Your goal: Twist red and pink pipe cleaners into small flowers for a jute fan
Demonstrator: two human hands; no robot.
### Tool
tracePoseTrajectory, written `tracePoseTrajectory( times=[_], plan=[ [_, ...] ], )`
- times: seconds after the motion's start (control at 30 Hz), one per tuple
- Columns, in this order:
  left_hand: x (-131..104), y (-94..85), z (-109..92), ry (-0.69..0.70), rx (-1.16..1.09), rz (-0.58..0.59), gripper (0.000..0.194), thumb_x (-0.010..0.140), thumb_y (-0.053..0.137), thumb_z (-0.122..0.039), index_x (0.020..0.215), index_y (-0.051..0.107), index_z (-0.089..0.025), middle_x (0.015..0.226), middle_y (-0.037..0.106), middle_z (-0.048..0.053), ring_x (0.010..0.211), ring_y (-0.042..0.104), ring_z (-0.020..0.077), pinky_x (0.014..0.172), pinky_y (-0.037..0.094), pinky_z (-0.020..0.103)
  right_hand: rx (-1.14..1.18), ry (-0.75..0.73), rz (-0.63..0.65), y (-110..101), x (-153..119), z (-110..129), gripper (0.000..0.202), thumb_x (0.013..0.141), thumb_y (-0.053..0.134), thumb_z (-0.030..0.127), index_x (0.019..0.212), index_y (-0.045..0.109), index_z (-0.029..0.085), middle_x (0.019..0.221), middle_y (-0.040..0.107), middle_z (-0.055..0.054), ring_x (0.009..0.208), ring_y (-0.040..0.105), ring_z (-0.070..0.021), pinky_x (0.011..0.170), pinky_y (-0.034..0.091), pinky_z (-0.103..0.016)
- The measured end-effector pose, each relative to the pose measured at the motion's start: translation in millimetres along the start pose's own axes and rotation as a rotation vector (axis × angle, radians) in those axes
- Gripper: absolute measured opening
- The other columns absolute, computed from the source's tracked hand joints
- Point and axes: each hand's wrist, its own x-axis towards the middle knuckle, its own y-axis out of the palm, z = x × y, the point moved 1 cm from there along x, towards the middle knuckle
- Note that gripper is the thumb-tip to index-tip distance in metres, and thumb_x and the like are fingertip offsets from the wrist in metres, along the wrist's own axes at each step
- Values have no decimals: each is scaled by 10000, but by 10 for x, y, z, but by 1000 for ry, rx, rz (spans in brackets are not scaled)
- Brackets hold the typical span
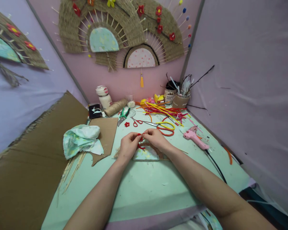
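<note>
Pink cloth walls [121, 80] stand behind a pale green desk [158, 182]. At the centre of the frame, the left hand [130, 143] and right hand [156, 138] each have a pinching grip on a small red strip [141, 139]; fingers obscure its long axis. Beneath lies a half-round fan [146, 154], long axis running left to right, flat edge facing the frame's bottom.

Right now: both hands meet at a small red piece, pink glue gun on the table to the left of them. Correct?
One fix: the head view shows the pink glue gun on the table to the right of both hands. Left hand and right hand do meet at the small red piece.
</note>
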Motion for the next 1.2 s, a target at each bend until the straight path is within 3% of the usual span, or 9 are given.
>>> tracePoseTrajectory(
  times=[0.2, 0.4, 0.63, 0.83, 0.93, 1.0, 1.1, 1.2],
  plan=[
    [1, -27, -56, -42, 1, 13, 200, 682, 636, -338, 707, 663, -141, 648, 666, 32, 607, 585, 144, 576, 429, 238, -207, -200, 9, -21, 47, -142, 134, 738, 538, 276, 725, 594, 155, 646, 591, 14, 582, 508, -108, 541, 388, -222],
    [8, -67, -77, -205, -128, 97, 216, 627, 671, -343, 666, 627, -135, 584, 640, 33, 535, 574, 138, 533, 438, 243, -488, -533, 70, -69, 0, -32, 85, 800, 513, 188, 762, 587, 169, 745, 558, -6, 679, 493, -120, 623, 377, -235],
    [1, -196, -141, -356, -269, 310, 270, 614, 711, -378, 623, 579, -142, 539, 584, 21, 485, 540, 116, 496, 468, 255, -620, -827, 195, -109, 12, 34, 117, 870, 473, 179, 866, 590, 182, 812, 576, -49, 806, 505, -169, 746, 404, -299],
    [11, -343, -182, -580, -521, 519, 172, 587, 741, -247, 633, 612, -144, 525, 547, 9, 474, 511, 96, 515, 469, 243, -657, -972, 204, -83, -67, 42, 205, 921, 386, 213, 992, 577, 194, 923, 605, -88, 877, 512, -188, 787, 417, -334],
    [9, -315, -184, -601, -604, 512, 149, 591, 739, -218, 652, 628, -139, 533, 547, 6, 475, 496, 79, 539, 474, 233, -622, -965, 155, -71, -85, 39, 176, 907, 411, 207, 958, 579, 195, 922, 598, -84, 888, 514, -184, 802, 414, -327],
    [11, -253, -177, -536, -603, 423, 170, 597, 742, -232, 665, 624, -130, 573, 575, 17, 507, 524, 84, 569, 484, 236, -544, -874, 86, -69, -70, 36, 132, 876, 452, 204, 922, 575, 193, 887, 586, -67, 843, 519, -172, 784, 418, -312],
    [11, -148, -156, -370, -497, 189, 231, 608, 736, -298, 697, 598, -134, 648, 622, 29, 559, 570, 105, 591, 488, 250, -398, -619, -24, -69, -30, 24, 106, 789, 524, 214, 881, 566, 182, 850, 569, -37, 717, 506, -139, 685, 424, -273],
    [-4, -77, -145, -158, -317, 32, 247, 653, 692, -356, 728, 590, -144, 660, 637, 19, 605, 591, 124, 618, 480, 252, -229, -361, 10, -44, -5, 0, 135, 778, 514, 284, 805, 577, 168, 760, 585, -7, 653, 509, -122, 614, 411, -245]
  ],
)
